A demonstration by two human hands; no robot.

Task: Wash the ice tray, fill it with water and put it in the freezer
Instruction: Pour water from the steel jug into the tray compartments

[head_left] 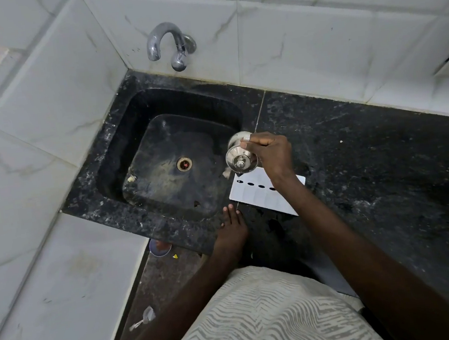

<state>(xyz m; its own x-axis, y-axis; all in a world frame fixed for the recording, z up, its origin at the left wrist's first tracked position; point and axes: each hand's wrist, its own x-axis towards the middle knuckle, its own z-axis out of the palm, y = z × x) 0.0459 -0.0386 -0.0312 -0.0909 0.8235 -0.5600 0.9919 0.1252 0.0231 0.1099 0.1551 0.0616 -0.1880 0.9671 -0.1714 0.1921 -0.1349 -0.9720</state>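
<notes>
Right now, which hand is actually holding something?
The right hand: it grips a shiny metal cup above the white ice tray. The left hand lies flat and empty on the counter edge.

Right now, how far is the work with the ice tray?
Nothing looks finished. The white ice tray lies on the black counter beside the sink, and the tap is not running. In hand: the right hand holds a small metal vessel above the tray; the left hand rests on the counter edge. Whether washing is done is unclear. Filling and freezing remain.
</notes>
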